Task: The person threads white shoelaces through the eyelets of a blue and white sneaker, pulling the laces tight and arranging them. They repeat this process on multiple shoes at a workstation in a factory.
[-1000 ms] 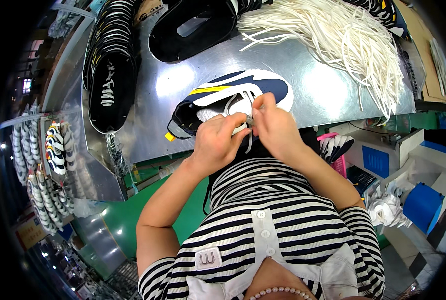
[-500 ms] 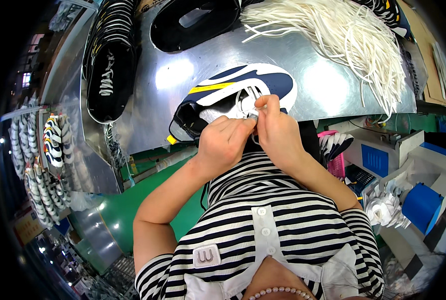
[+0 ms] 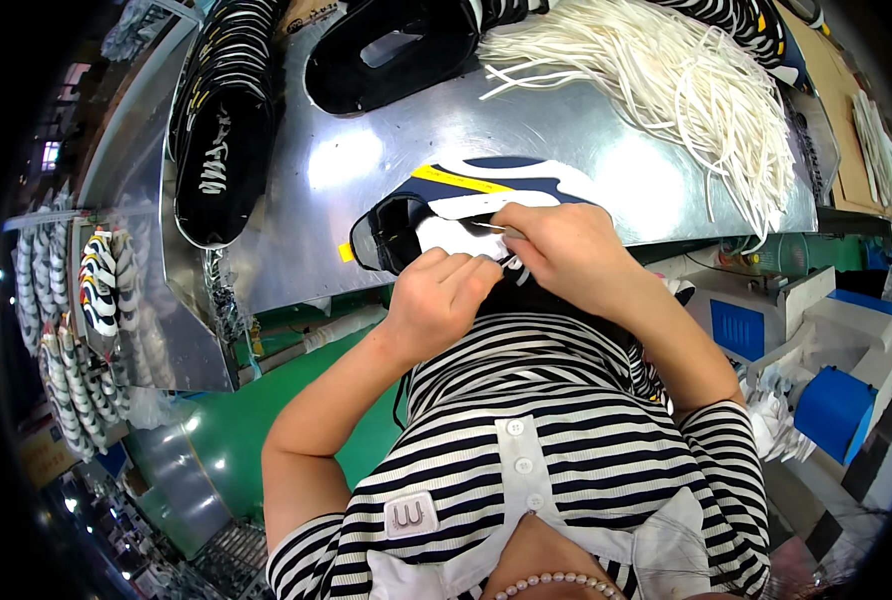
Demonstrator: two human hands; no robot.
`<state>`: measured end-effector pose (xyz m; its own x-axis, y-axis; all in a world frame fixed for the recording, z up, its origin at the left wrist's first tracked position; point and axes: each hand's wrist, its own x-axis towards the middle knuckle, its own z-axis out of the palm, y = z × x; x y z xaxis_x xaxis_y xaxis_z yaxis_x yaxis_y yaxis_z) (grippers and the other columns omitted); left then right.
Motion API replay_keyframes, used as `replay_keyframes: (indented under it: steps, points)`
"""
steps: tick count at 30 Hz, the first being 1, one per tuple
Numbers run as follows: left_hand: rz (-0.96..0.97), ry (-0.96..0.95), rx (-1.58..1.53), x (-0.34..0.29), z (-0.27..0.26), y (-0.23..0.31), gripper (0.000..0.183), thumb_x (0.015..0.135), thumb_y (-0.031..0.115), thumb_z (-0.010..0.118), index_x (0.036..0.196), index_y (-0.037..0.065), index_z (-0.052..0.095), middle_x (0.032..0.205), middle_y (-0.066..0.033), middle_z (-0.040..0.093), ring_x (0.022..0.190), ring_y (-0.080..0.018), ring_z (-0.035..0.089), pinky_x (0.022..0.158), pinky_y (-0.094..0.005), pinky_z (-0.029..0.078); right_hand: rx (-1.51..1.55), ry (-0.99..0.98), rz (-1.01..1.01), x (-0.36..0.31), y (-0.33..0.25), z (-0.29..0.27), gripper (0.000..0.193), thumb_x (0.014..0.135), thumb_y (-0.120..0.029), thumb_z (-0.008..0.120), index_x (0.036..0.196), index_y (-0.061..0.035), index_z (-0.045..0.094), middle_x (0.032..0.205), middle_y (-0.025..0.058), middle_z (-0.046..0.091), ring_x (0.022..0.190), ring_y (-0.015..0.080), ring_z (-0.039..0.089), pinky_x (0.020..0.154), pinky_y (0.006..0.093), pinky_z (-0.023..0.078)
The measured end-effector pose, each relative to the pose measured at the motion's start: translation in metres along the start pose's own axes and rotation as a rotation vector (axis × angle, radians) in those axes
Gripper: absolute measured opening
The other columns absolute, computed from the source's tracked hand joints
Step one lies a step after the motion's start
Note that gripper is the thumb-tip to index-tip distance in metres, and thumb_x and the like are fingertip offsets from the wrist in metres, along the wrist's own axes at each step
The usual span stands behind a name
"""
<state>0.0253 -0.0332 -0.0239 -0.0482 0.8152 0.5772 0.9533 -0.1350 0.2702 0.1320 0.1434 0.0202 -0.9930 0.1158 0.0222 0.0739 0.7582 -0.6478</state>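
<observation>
A navy, white and yellow shoe upper [image 3: 466,185] lies at the table's near edge, its dark heel opening to the left and its toe to the right. My left hand [image 3: 441,300] is closed at the upper's near edge, over the white tongue [image 3: 446,238]. Above the eyelet area, my right hand [image 3: 581,255] pinches a slim, pale, metallic-looking piece [image 3: 496,228] whose kind I cannot make out. Short white lace ends [image 3: 515,267] show between the two hands. My right hand hides part of the toe and lacing.
White shoelaces [image 3: 656,80] lie in a large loose pile at the back right. Nested dark shoe uppers [image 3: 221,160] line the left side, and another black upper [image 3: 391,55] lies at the back. A grey and blue machine [image 3: 806,330] stands beyond the metal table [image 3: 366,200] on the right.
The shoe upper has turned and shifted toward me. My right hand has moved right and down, farther from my left hand. The lace loop seen earlier between them no longer shows.
</observation>
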Motion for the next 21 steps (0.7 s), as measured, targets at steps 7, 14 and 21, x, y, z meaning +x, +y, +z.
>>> replay_keyframes:
  steps: [7,14,21]
  points:
    - [0.025,-0.02,-0.085,-0.001,-0.004,-0.006,0.023,0.076,0.003,0.066,0.096,0.004,0.055,0.077,-0.0054,0.062,0.061,-0.0191,0.057,0.056,-0.0313,0.042,0.36,-0.076,0.148,0.003,0.007,0.004,0.019,0.088,-0.01,0.067,0.106,-0.0041,0.066,0.089,0.0093,0.071,0.076,0.0181,0.068,0.07,0.0285,0.052]
    - [-0.119,-0.19,-0.202,0.011,-0.023,-0.006,0.047,0.074,0.005,0.079,0.112,-0.002,0.051,0.078,-0.0116,0.064,0.064,-0.0287,0.063,0.055,-0.0367,0.047,0.978,0.619,0.018,0.012,0.006,-0.054,0.024,0.088,-0.003,0.066,0.112,-0.0042,0.067,0.093,0.0057,0.069,0.088,0.0137,0.065,0.085,0.0286,0.052]
    - [-0.737,-0.175,-0.384,0.032,-0.029,-0.007,0.087,0.087,0.029,0.072,0.142,-0.01,0.018,0.097,-0.0221,0.068,0.085,-0.0356,0.068,0.071,-0.0386,0.053,0.901,0.184,0.257,0.028,0.016,0.018,0.01,0.089,-0.005,0.068,0.098,-0.0017,0.067,0.095,0.0003,0.065,0.087,0.0049,0.057,0.077,0.0199,0.046]
